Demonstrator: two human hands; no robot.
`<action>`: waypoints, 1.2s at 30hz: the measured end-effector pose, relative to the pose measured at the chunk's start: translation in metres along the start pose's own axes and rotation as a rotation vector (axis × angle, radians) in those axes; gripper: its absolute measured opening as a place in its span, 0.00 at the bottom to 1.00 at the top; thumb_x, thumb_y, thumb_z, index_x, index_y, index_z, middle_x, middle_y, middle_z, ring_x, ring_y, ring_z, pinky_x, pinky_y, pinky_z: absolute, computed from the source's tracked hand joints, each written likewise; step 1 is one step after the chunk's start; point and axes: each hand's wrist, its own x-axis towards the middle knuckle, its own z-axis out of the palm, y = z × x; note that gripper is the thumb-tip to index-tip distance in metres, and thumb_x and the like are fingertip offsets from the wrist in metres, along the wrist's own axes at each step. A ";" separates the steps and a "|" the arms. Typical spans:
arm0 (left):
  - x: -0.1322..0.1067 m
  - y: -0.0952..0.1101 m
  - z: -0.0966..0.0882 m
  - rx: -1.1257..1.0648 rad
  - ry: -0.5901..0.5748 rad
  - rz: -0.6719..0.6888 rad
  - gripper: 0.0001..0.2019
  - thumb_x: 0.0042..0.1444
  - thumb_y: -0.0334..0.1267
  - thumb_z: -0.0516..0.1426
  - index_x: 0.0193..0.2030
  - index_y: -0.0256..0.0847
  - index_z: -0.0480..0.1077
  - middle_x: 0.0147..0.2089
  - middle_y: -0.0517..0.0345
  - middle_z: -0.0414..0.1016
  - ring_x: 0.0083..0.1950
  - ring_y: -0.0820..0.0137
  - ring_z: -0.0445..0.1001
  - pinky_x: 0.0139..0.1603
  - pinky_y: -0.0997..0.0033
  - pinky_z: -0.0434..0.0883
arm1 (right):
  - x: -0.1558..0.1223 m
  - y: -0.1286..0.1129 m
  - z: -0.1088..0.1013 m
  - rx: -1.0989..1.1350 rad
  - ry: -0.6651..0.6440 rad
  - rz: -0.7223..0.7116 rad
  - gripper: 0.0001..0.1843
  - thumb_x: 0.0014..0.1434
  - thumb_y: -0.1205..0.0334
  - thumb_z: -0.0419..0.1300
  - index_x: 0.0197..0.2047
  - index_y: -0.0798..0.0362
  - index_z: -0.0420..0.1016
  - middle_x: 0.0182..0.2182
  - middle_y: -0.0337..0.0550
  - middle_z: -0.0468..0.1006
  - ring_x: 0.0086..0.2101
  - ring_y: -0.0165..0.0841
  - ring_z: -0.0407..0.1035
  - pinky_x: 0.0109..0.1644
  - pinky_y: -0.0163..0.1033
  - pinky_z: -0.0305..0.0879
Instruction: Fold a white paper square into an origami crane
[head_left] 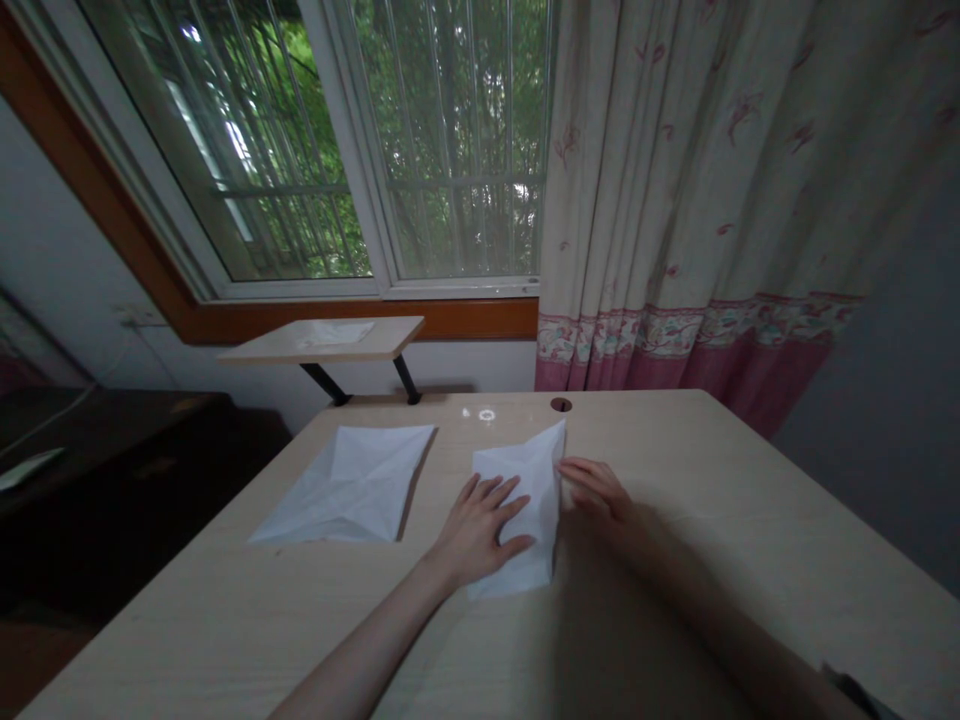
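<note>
Left hand (pixel 480 535): palm down, fingers spread and straight, lying flat on the near half of the folded white paper (pixel 537 462). It grips nothing and only presses the sheet down. The forearm comes in from the near left at a slant, bare.

Right hand (pixel 596 488): also palm down, fingers stretched towards the left, their tips touching the paper's right edge about halfway along it. The hand is open and nothing is closed inside it. I cannot tell whether the thumb is tucked under the edge. The forearm runs in from the near right, in shadow.

Folded paper: lies at the middle of the table (pixel 697 560), long axis running near to far. Its far right corner comes to a point, and its near end sits just past the left hand's heel. The two hands are close together, one on either side of the right edge.

Second sheet (pixel 349 485): left of the folded one and apart from it. It is opened out flat, with crease lines crossing it.

Surface: pale wood-look tabletop, with a round cable hole (pixel 560 404) near the far edge.

Room: dim. A small shelf (pixel 330 340) on dark brackets stands past the table's far left. A barred window (pixel 337 150) has green foliage outside. A cream curtain (pixel 712 200) with a pink hem hangs far right. A dark cabinet (pixel 112 440) is at the left.
</note>
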 end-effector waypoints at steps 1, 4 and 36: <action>0.000 0.000 0.000 -0.006 0.020 0.002 0.25 0.61 0.54 0.58 0.63 0.53 0.67 0.70 0.55 0.62 0.66 0.52 0.65 0.68 0.39 0.56 | -0.001 0.000 0.001 -0.037 -0.007 -0.029 0.18 0.69 0.51 0.53 0.59 0.40 0.73 0.56 0.46 0.74 0.56 0.42 0.66 0.60 0.54 0.64; 0.001 -0.003 0.003 -0.025 0.081 -0.001 0.20 0.63 0.47 0.58 0.60 0.49 0.70 0.66 0.55 0.68 0.60 0.56 0.70 0.65 0.45 0.62 | -0.003 0.000 0.003 -0.127 -0.041 -0.120 0.20 0.70 0.53 0.51 0.63 0.38 0.67 0.60 0.44 0.71 0.60 0.42 0.63 0.62 0.56 0.61; 0.009 -0.024 0.011 -0.320 0.471 -0.218 0.17 0.68 0.40 0.50 0.61 0.46 0.68 0.64 0.50 0.69 0.65 0.58 0.66 0.67 0.46 0.62 | -0.010 -0.017 0.007 -0.143 -0.285 -0.135 0.37 0.69 0.48 0.50 0.74 0.42 0.38 0.71 0.49 0.53 0.67 0.44 0.52 0.67 0.55 0.56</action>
